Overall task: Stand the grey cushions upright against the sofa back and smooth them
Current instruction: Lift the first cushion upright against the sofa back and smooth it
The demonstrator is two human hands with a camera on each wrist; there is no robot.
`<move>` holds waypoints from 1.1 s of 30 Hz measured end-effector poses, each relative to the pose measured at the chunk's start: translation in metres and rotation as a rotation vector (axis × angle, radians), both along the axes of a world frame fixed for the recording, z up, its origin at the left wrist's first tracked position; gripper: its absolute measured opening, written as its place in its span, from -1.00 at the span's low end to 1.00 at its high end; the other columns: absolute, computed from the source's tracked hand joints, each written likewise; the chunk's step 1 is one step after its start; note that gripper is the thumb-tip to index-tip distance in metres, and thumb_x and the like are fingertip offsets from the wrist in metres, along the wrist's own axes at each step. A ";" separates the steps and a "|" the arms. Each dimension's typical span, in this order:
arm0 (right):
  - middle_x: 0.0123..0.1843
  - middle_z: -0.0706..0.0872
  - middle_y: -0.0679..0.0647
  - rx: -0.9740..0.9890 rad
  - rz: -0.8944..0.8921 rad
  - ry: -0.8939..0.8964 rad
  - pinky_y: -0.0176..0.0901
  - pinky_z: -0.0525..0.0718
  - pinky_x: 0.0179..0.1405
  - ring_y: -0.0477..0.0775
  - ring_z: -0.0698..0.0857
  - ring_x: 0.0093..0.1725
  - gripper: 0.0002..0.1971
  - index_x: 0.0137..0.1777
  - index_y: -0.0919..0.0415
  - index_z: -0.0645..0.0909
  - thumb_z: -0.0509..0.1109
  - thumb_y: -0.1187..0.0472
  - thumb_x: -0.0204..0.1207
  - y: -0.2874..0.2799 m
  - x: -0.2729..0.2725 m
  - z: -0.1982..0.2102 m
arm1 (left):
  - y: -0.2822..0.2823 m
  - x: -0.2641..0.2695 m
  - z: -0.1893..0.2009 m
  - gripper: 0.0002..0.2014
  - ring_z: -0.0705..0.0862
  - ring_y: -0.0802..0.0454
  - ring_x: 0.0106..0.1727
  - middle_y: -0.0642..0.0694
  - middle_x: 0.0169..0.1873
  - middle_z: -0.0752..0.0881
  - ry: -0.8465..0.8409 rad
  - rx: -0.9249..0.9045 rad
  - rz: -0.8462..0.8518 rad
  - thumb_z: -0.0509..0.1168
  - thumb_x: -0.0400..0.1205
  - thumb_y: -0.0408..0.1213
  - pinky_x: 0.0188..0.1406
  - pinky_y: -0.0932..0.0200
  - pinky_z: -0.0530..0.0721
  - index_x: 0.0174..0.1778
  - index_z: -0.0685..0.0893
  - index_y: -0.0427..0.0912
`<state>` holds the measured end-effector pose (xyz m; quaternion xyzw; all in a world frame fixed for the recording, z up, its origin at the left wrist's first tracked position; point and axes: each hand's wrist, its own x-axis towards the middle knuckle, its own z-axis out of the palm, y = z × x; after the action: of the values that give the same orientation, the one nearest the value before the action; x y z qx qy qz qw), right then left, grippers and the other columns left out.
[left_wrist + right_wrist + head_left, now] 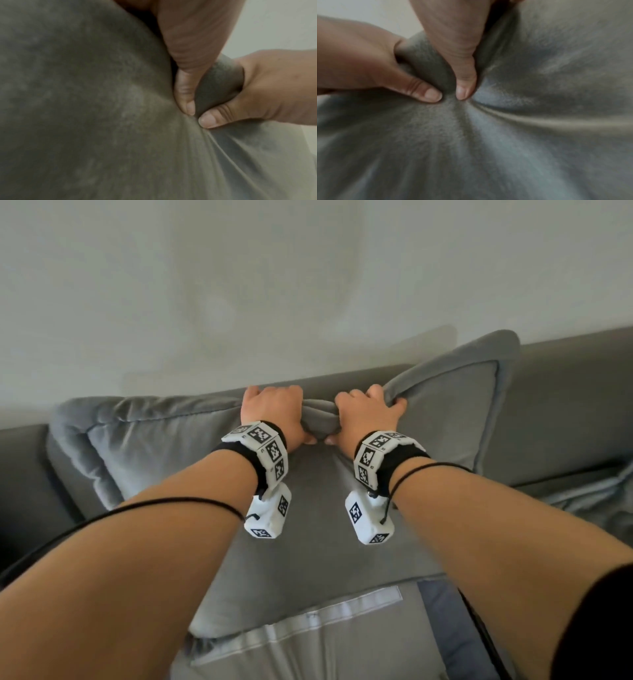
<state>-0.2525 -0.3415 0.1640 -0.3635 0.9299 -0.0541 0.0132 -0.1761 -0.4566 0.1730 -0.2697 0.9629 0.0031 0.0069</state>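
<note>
A large grey cushion leans against the grey sofa back, its upper right corner sticking up above the back. My left hand and right hand sit side by side at the middle of its top edge. Each grips a fold of the fabric, fingers curled over the top and thumbs in front. Between them the cloth is bunched into a ridge. In the left wrist view my left thumb presses the fold beside the right hand. The right wrist view shows creases fanning out from both thumbs.
A second grey cushion with a pale strip lies flat under the first, near me. More crumpled grey fabric lies on the seat at the right. The sofa arm is at the left, and a pale wall rises behind.
</note>
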 end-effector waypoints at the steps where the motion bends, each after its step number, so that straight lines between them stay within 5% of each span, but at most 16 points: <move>1: 0.29 0.58 -0.01 -0.026 -0.019 -0.005 0.59 0.14 0.37 0.20 0.32 0.45 -0.57 0.18 -0.01 0.51 0.50 -0.08 0.35 0.001 -0.003 0.008 | -0.001 -0.003 0.008 -0.54 0.69 -0.13 0.07 -0.06 -0.06 0.76 0.018 -0.004 0.001 0.52 0.31 0.18 0.23 -0.01 0.40 -0.10 0.49 0.02; 5: 0.21 0.62 0.02 -0.118 -0.076 0.003 0.59 0.16 0.38 0.19 0.33 0.44 -0.64 0.11 -0.01 0.53 0.50 -0.03 0.36 -0.007 -0.015 0.038 | -0.006 -0.017 0.042 -0.55 0.70 -0.16 0.01 -0.06 -0.12 0.75 0.059 -0.011 -0.001 0.51 0.33 0.17 0.22 -0.04 0.40 -0.14 0.47 0.00; 12: 0.55 0.31 0.00 -0.093 0.086 -0.023 0.44 0.04 0.59 0.11 0.12 0.63 -0.24 0.53 0.06 0.25 0.53 0.08 0.38 -0.003 -0.017 0.014 | -0.011 -0.008 0.016 -0.29 0.51 -0.18 0.35 -0.11 0.26 0.60 0.085 -0.046 0.058 0.35 0.36 0.36 0.39 -0.11 0.34 0.25 0.49 -0.09; 14: 0.58 0.26 0.00 -0.076 0.102 -0.024 0.41 0.00 0.61 0.07 0.08 0.65 -0.20 0.58 0.07 0.18 0.52 0.09 0.39 -0.002 -0.017 0.008 | -0.010 -0.010 0.017 -0.36 0.55 -0.19 0.32 -0.12 0.23 0.64 0.061 -0.075 0.048 0.20 0.46 0.41 0.33 -0.10 0.37 0.21 0.51 -0.06; 19: 0.32 0.57 0.05 -0.037 0.071 -0.069 0.49 0.14 0.51 0.13 0.36 0.48 -0.76 0.23 0.03 0.54 0.30 0.14 0.57 -0.014 -0.030 0.046 | -0.021 -0.021 0.038 -0.56 0.68 -0.15 0.17 -0.08 0.09 0.74 -0.060 0.130 0.002 0.06 0.59 0.35 0.04 0.03 0.49 -0.12 0.53 0.04; 25: 0.32 0.58 0.07 0.081 0.043 -0.130 0.58 0.14 0.45 0.17 0.41 0.47 -0.75 0.24 0.03 0.56 0.24 0.13 0.59 -0.029 -0.038 0.051 | -0.037 -0.035 0.031 -0.50 0.67 -0.17 -0.03 -0.19 0.05 0.76 -0.121 0.244 -0.034 0.13 0.59 0.32 0.06 0.01 0.62 -0.08 0.66 -0.07; 28: 0.50 0.41 0.05 0.038 0.117 -0.137 0.48 0.01 0.57 0.12 0.24 0.59 -0.52 0.47 0.05 0.37 0.32 0.14 0.56 -0.025 -0.038 0.017 | -0.034 -0.032 0.009 -0.47 0.69 -0.14 0.17 -0.08 0.14 0.75 -0.118 0.075 0.040 0.03 0.60 0.36 0.16 0.00 0.50 0.08 0.60 -0.01; 33: 0.73 -0.24 -0.06 -0.062 0.178 -0.121 0.25 -0.15 0.63 0.15 -0.29 0.70 -0.05 0.70 -0.02 -0.17 0.41 0.25 0.49 -0.016 -0.040 -0.004 | -0.036 -0.040 -0.003 -0.36 0.62 -0.19 0.31 -0.11 0.26 0.68 -0.076 0.017 0.171 0.02 0.56 0.40 0.29 -0.11 0.43 0.25 0.54 -0.07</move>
<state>-0.2921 -0.3572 0.1601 -0.4411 0.8893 -0.1033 0.0628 -0.2165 -0.4925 0.1702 -0.3507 0.9354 0.0018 0.0453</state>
